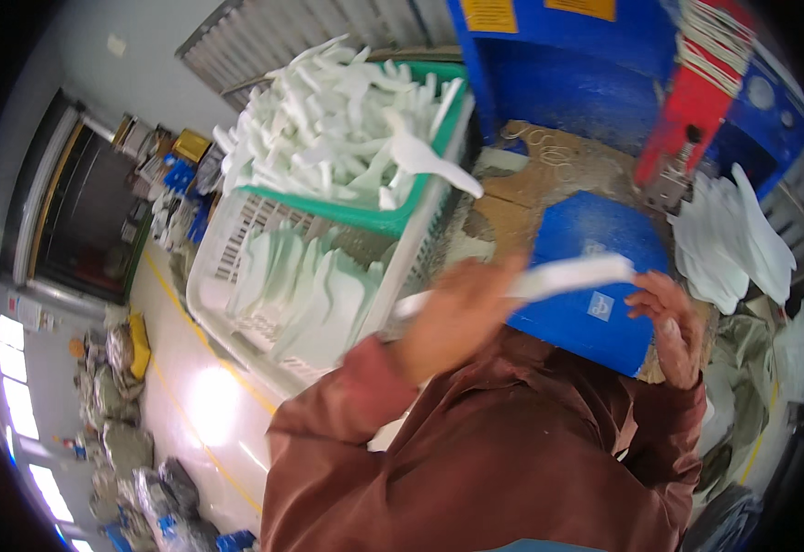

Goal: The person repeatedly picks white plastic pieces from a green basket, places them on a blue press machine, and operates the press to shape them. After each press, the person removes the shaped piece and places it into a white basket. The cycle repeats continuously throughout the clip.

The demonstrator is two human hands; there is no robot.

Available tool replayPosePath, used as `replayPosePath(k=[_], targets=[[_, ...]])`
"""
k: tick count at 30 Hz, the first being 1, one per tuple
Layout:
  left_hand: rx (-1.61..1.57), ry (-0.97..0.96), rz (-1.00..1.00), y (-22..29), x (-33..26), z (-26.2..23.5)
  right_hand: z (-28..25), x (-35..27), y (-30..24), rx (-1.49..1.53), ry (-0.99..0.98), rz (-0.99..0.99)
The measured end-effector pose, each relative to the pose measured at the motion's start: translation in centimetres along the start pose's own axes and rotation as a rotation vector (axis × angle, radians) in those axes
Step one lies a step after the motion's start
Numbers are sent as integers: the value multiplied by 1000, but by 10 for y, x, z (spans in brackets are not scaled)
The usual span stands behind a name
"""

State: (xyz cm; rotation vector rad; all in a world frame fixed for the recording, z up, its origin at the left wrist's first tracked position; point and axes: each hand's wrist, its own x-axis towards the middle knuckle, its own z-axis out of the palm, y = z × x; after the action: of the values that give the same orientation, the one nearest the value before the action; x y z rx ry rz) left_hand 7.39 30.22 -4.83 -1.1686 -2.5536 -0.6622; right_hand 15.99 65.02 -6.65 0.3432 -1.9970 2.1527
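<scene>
Brown cloth sleeves [333, 405] lead up to the left hand [462, 308] and right hand [671, 322]; the white curved piece [579, 277] passes through the left hand, above a blue sheet [604, 225], its outer end just beside the right fingers; it might slip or swing askew, I judge, should the left hold be loose or the right fingers miss that end; the left hand, blurred by motion, reaches across with its back showing and its fingers seemingly wrapped around the piece; the right hand stands raised, fingers loosely curled and parted, gripping nothing, though whether a fingertip touches I cannot tell; beyond lies the dusty table [522, 191]; at left, a white basket [236, 342] holds upright pieces, under a green basket [347, 215] heaped with more, one jutting past its edge, which a bump could tip out; at right, stacked pieces [719, 239] stand near a red machine arm [657, 138]
</scene>
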Motion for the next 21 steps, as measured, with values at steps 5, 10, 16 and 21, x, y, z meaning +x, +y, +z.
replayPosePath(k=[5,10,16,21], targets=[[87,242,-557,-71,-110,-138,-17,0,13,-62,-9,-15],[12,268,-680,-200,-187,-196,-44,-26,10,-123,182,137],[570,-192,-847,-206,-192,-187,-147,-9,-58,-1114,614,-205],[275,-255,-597,-130,-83,-139,-210,45,-37,-1500,574,-128]])
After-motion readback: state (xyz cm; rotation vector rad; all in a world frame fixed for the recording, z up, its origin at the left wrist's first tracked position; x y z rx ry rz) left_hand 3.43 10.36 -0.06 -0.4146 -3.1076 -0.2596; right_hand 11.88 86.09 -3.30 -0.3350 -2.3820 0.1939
